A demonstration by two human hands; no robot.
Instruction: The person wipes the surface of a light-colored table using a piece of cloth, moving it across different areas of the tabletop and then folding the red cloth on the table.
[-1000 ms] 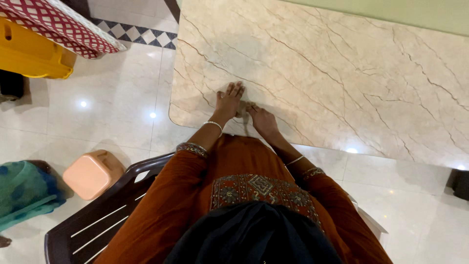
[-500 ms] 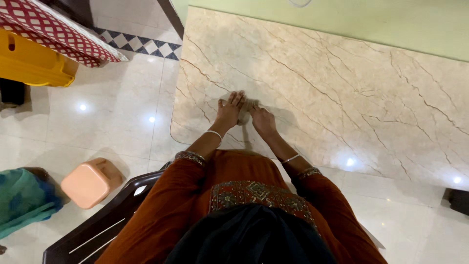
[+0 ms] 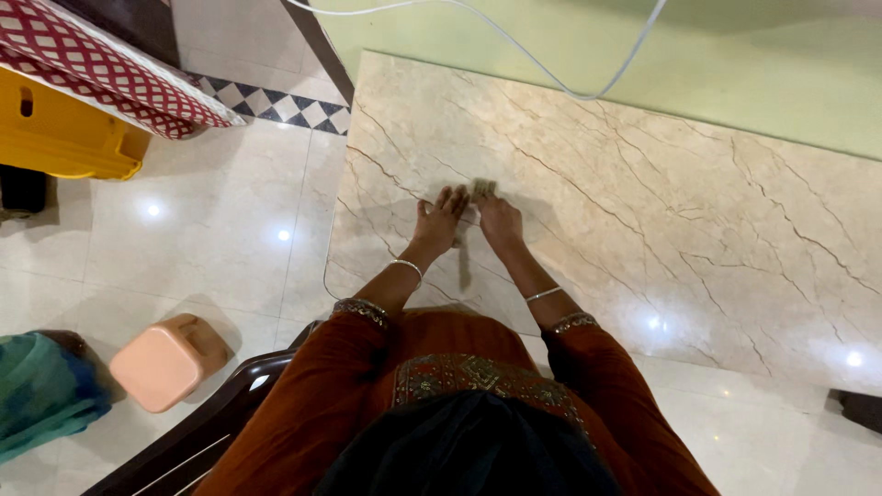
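Grip check: my left hand [image 3: 439, 223] is flat on the marble table [image 3: 698, 220], fingers spread, holding nothing. Just to its right, my right hand [image 3: 500, 222] presses down on a small brownish cloth pad [image 3: 481, 189], only its far edge poking out past my fingertips; can't tell if I'm pinching it or just pushing. Progress-wise, I'd guess the wiping is early: the pad sits near the left end, and the big stretch of tabletop to the right looks untouched.
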